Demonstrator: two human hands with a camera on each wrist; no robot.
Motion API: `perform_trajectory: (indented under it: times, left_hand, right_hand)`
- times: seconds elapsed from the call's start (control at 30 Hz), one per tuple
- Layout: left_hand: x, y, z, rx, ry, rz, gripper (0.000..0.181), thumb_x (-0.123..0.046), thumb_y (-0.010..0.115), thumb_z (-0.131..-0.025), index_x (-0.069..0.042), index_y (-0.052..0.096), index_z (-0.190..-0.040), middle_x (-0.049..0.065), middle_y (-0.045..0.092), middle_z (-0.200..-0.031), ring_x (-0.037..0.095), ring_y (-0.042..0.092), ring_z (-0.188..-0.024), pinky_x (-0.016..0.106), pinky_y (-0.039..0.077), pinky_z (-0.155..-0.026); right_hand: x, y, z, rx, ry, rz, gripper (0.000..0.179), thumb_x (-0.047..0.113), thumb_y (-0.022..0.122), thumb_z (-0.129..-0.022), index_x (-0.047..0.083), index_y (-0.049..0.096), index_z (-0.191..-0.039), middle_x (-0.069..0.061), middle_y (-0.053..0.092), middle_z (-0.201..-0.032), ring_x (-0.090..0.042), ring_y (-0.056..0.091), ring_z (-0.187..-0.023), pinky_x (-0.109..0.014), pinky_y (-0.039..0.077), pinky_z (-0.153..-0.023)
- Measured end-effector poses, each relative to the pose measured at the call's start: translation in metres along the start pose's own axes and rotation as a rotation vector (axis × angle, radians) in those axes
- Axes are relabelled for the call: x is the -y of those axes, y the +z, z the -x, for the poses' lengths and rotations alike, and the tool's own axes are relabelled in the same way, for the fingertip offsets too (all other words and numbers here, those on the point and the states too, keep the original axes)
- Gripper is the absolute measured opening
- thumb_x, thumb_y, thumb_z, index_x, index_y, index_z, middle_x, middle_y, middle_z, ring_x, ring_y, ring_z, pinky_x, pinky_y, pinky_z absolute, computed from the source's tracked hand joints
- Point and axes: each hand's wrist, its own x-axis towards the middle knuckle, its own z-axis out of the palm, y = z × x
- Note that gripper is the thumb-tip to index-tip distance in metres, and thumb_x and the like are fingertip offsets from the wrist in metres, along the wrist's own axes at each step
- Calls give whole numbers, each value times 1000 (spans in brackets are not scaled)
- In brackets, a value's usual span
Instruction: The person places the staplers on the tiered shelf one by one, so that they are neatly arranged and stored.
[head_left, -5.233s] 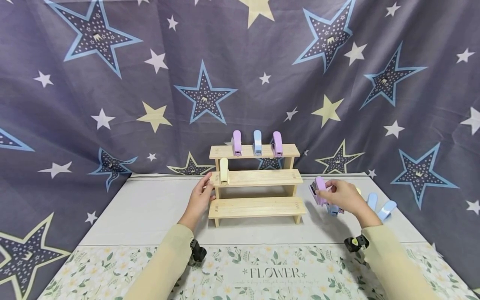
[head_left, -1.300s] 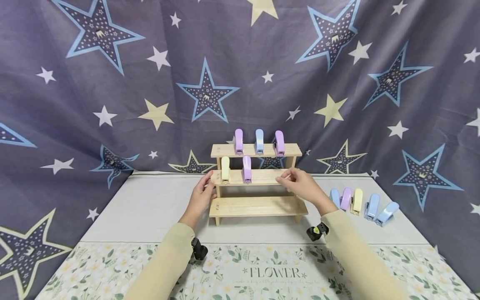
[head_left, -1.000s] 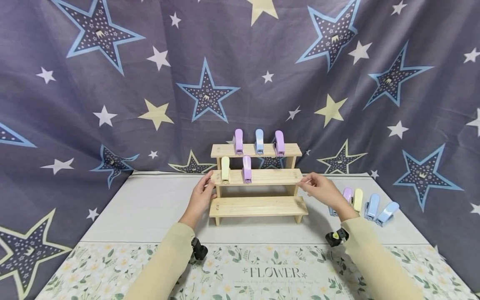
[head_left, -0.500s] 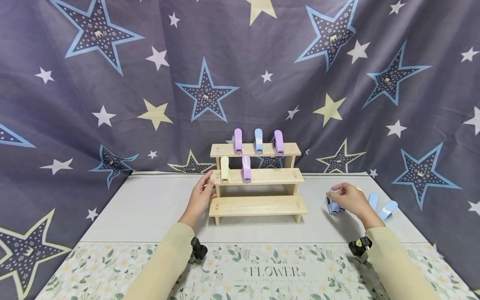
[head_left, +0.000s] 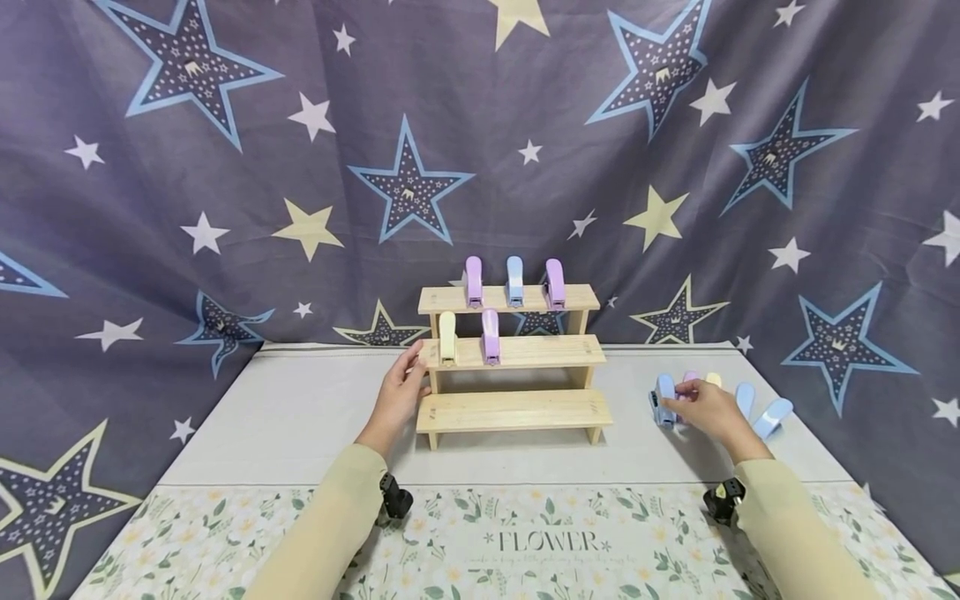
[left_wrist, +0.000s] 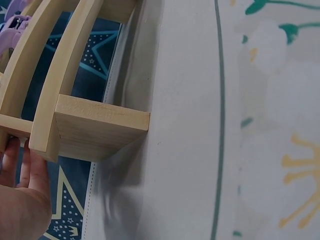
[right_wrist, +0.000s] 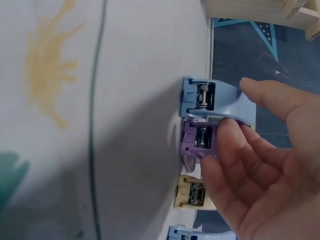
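My left hand [head_left: 399,393] grips the left end of the middle shelf of a three-step wooden rack [head_left: 525,410]; the left wrist view shows its fingers [left_wrist: 38,167] against the wood. To the right, my right hand [head_left: 714,410] pinches a light blue hole punch [head_left: 663,402] by its handle, between thumb and fingers. The right wrist view shows a purple hole punch [right_wrist: 199,137] close beside it. On the middle shelf stand a cream hole punch [head_left: 447,337] and a purple hole punch [head_left: 490,336]. Two purple and one blue hole punch [head_left: 514,282] line the top shelf.
Behind my right hand, a cream hole punch [head_left: 713,379] and two blue hole punches, one leaning [head_left: 772,418], stand on the white table [head_left: 285,417]. A floral mat [head_left: 547,508] covers its front. Star-patterned cloth [head_left: 375,75] hangs behind the rack.
The purple hole punch formerly in my right hand now stands on the middle shelf. My right hand has left the rack, moved right and taken hold of a blue one. The left hand stays put.
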Motion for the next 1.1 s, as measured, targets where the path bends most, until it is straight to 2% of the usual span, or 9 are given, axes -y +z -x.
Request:
perform_trajectory:
  times: [0.13,0.23,0.4,0.5,0.6,0.77,1.1]
  left_hand:
    - [0,-1,0,-2,5,-1,47,-21,43,-109,-18,38,-156,14,47,-138,28,52,-123,39,54,-96]
    - [1,-1,0,-5,3,-2,48,-21,43,-108,-18,38,-156,14,48,-137,28,52,-123,39,54,-97]
    - [3,0,0,-7,3,7,48,-20,44,-108,-17,38,-156,15,47,-138,30,52,-124,45,52,-99]
    - [5,0,0,-4,11,23,47,-19,43,-108,-16,38,-156,16,47,-137,31,52,-123,48,51,-101]
    - [5,0,1,-1,20,25,47,-19,43,-109,-15,38,-155,16,47,-136,30,52,-121,48,51,-100]
    - [4,0,1,0,19,19,48,-20,43,-108,-16,38,-156,15,47,-136,29,52,-122,46,52,-100]
    - [1,0,0,4,5,27,48,-20,43,-108,-16,37,-156,15,45,-137,29,51,-121,51,48,-103]
  right_hand:
    - [0,1,-2,14,4,-7,58,34,72,-92,-15,59,-122,-22,69,-101,-24,66,-77,-36,55,-69]
    - [0,4,-3,54,32,-11,61,38,71,-93,-14,59,-125,-16,71,-94,-21,66,-72,-35,55,-68]
    - [1,10,-4,110,74,-18,52,41,70,-93,-7,66,-111,-5,68,-75,-20,62,-69,-31,49,-62]
    - [2,12,-2,103,71,-19,45,40,70,-94,-4,66,-101,-4,66,-71,-20,61,-68,-30,47,-59]
    - [2,12,-1,98,79,-37,42,39,70,-93,-2,64,-97,-4,65,-71,-20,61,-67,-30,48,-58]
    - [2,14,-1,97,85,-74,41,37,70,-94,-3,61,-96,-5,64,-72,-19,61,-65,-30,51,-57]
    - [6,12,-1,41,50,-63,40,36,68,-94,-3,60,-97,-4,63,-71,-17,60,-64,-30,49,-57]
